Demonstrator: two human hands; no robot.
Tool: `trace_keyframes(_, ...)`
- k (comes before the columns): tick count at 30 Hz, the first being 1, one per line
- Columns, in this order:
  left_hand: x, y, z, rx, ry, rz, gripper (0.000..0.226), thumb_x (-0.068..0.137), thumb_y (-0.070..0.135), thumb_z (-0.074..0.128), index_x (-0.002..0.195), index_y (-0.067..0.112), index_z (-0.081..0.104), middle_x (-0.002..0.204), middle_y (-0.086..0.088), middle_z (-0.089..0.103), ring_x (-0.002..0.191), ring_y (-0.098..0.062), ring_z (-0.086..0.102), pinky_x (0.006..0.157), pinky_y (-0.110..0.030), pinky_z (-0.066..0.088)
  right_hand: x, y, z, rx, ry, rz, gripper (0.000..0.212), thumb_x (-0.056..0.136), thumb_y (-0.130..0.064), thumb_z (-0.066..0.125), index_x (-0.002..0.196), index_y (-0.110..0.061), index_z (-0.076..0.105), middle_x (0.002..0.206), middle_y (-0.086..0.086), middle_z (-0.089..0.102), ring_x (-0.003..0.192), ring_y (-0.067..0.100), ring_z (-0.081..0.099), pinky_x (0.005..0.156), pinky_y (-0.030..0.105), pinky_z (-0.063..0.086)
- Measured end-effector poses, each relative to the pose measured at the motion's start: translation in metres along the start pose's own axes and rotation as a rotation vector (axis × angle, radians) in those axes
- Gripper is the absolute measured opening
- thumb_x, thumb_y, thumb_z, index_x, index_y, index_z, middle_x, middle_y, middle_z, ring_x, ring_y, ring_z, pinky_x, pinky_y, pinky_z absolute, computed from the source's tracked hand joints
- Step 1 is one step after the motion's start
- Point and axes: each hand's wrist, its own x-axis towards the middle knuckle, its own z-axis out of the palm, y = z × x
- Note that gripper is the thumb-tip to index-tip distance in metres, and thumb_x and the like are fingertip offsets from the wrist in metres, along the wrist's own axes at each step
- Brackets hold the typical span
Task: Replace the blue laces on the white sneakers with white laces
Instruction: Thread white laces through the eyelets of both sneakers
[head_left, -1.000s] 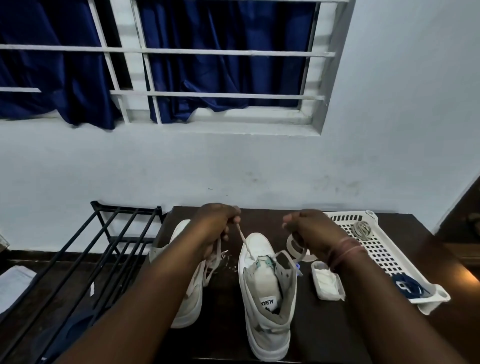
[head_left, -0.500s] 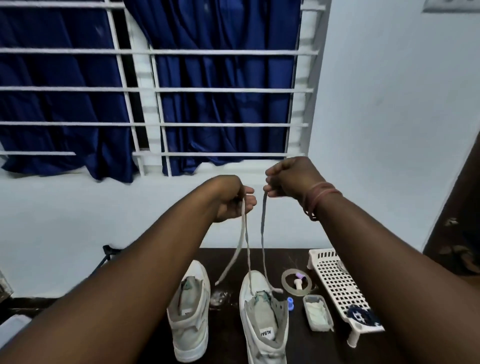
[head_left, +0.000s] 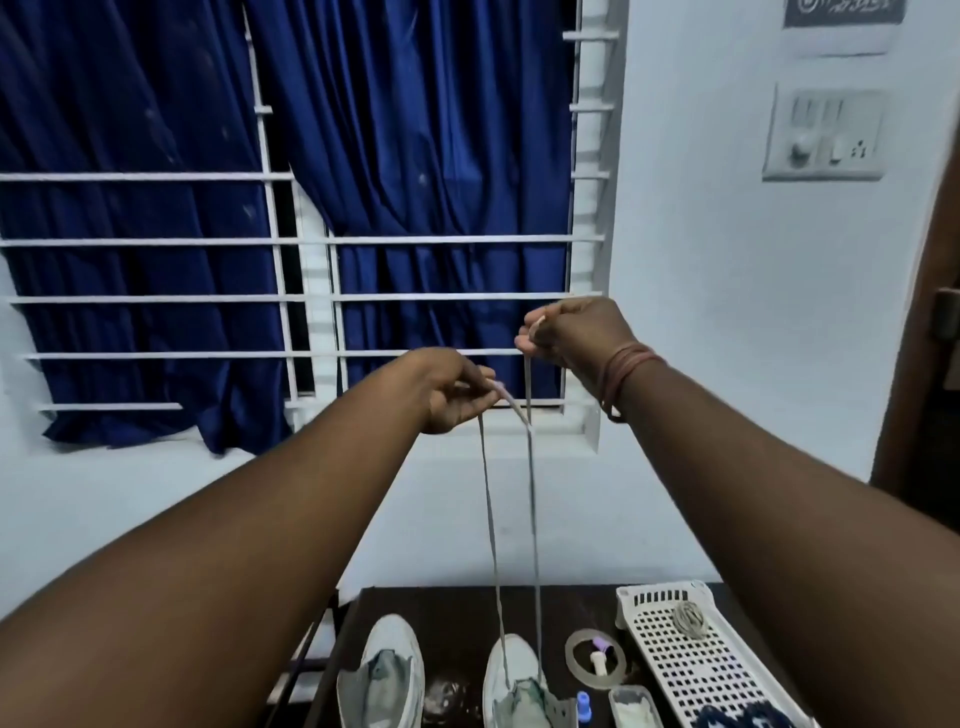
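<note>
- Both hands are up high, well above the desk (head_left: 457, 613), each pinching one end of the white lace (head_left: 533, 509).
- Left hand (head_left: 452, 389): fingers curled in, thumb and forefinger pressed on the lace end — a short tip pokes out past them toward the right hand.
- Right hand (head_left: 571, 332): fingers bunched tight, pinching the other end; it sits higher than the left and a little to the side of it.
- From each pinch a strand drops almost straight down — the two run side by side, close together, long axis vertical, taut rather than slack.
- Below the fingers both strands run into the toe end of the right-hand sneaker (head_left: 514, 686), which stands on the desk; it looks as if only the lowest eyelets are threaded so far.
- The other sneaker (head_left: 382, 670) lies just left of it, directly under the left forearm, no lace visible in it.
- My read: the ends are being levelled, and with the right one held higher they don't look even yet.
- Next the ends must come down to the eyelets straight beneath the fingers; both hands look about equally near.
- A white basket (head_left: 691, 660) sits below the right wrist, something blue at its near end — probably the old laces, too cut off to tell.
</note>
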Motion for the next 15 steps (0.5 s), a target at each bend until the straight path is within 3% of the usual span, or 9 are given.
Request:
trace_keyframes(4,0.009,-0.007,0.007,0.042,0.047,0.106,0.012,0.099,-0.006,0.055,0.102,-0.002,0.066,0.09,-0.013,0.07,0.07,-0.014,0.07,0.051,-0.018,0.057,0.002,0.013,0.001,-0.015,0.014,-0.021,0.014,0.083,0.022,0.057,0.093,0.018,0.065,0.082,0.025,0.066,0.075,0.033,0.068,0.066,0.033,0.063)
trace_keyframes(7,0.008,-0.004,0.012,0.092,0.14,0.208,0.011,0.101,0.01,0.06,0.092,0.007,0.066,0.066,-0.003,0.063,0.041,-0.006,0.051,0.039,-0.017,0.044,0.006,0.017,0.002,-0.083,0.028,-0.057,0.009,0.083,0.014,0.065,0.088,0.008,0.07,0.077,0.02,0.068,0.064,0.026,0.064,0.063,0.03,0.062)
trace_keyframes(10,0.006,0.007,0.012,0.281,0.241,0.322,0.024,0.099,0.023,0.064,0.083,0.007,0.071,0.067,-0.005,0.055,0.053,-0.017,0.045,0.036,-0.018,0.039,0.015,0.013,0.005,-0.168,0.06,-0.114,0.01,0.077,0.002,0.077,0.081,-0.006,0.073,0.076,0.008,0.073,0.058,0.015,0.061,0.06,0.028,0.055)
trace_keyframes(13,0.01,0.02,0.016,0.383,0.232,0.421,0.024,0.101,0.029,0.061,0.092,0.012,0.076,0.077,-0.002,0.061,0.067,-0.017,0.049,0.063,-0.024,0.041,0.023,0.011,0.007,-0.136,0.104,-0.099,0.013,0.074,0.0,0.08,0.084,-0.007,0.074,0.084,0.006,0.076,0.072,0.017,0.071,0.075,0.03,0.059)
trace_keyframes(15,0.013,0.026,0.022,0.333,0.207,0.437,0.023,0.104,0.028,0.054,0.101,0.015,0.073,0.084,0.002,0.065,0.07,-0.013,0.05,0.074,-0.028,0.04,0.027,0.01,0.009,-0.088,0.138,-0.061,0.014,0.074,0.0,0.081,0.083,-0.007,0.073,0.083,0.007,0.076,0.076,0.021,0.073,0.076,0.034,0.06)
